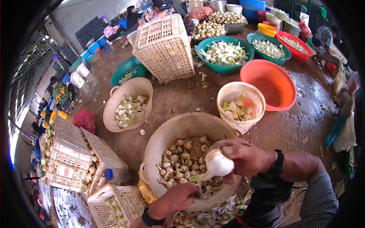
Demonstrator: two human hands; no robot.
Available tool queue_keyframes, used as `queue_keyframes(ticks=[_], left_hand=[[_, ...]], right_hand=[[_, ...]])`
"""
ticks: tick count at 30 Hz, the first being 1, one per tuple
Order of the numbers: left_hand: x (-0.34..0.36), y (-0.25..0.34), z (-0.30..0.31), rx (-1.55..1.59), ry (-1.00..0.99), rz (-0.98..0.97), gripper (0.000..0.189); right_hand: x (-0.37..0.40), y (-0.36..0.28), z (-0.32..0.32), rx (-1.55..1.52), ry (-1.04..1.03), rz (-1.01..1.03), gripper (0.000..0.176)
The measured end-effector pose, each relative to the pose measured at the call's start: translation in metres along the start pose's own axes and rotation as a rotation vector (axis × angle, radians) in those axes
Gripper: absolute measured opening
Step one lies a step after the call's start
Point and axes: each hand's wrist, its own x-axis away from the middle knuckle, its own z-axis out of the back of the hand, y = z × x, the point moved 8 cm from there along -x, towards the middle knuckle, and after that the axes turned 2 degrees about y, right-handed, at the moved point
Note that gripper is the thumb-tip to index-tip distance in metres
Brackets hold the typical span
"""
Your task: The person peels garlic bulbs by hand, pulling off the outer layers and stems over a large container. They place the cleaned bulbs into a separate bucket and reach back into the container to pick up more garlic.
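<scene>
Right hand (243,155) clamped round a garlic bulb (219,163): thumb over the top, fingers underneath. The bulb is up off the pile, over the near right rim of the big bucket (182,127). Its stem (198,176) runs down-left to the left hand (175,198), which is curled into a fist at the stem's end. It's probably pinching the stem, but a small blade could be in there; the view is too low and warped to tell. The two-point hold makes sense to me: one hand fixes the head, the other steadies the tail. Both hang above the bucket mouth, so anything that drops lands inside.

The bucket holds rough, rooty bulbs (178,159). Loose skins and leaves (216,212) are heaped at its near edge, right under the wrists.

Beyond it are two smaller buckets, both holding clean white bulbs. The left bucket (129,86) is tipped toward the person and the right bucket (249,91) is upright. An orange basin (273,81) sits just beside the right one. A teal basin (224,69) and a tilted crate (163,47) are further back.

Crowding: stacked crates (72,152) and a plastic bottle (118,174) press in on the big bucket's left flank. Other people sit at the edges, well apart.
</scene>
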Motion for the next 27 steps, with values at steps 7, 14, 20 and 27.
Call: queue_keyframes(ticks=[7,14,20,27], left_hand=[[0.008,0.026,0.031,0.886,0.308,0.206,0.033],[0.009,0.027,0.034,1.154,0.349,0.079,0.033],[0.01,0.028,0.035,1.206,0.357,0.048,0.03],[0.014,0.032,0.041,1.135,0.415,0.068,0.029]], right_hand=[[-0.006,0.016,-0.005,-0.036,-0.047,-0.147,0.038],[-0.009,0.015,-0.006,-0.083,-0.013,-0.12,0.039],[-0.013,0.022,-0.001,-0.143,-0.075,-0.152,0.055],[-0.014,0.02,0.007,0.076,0.057,-0.156,0.034]])
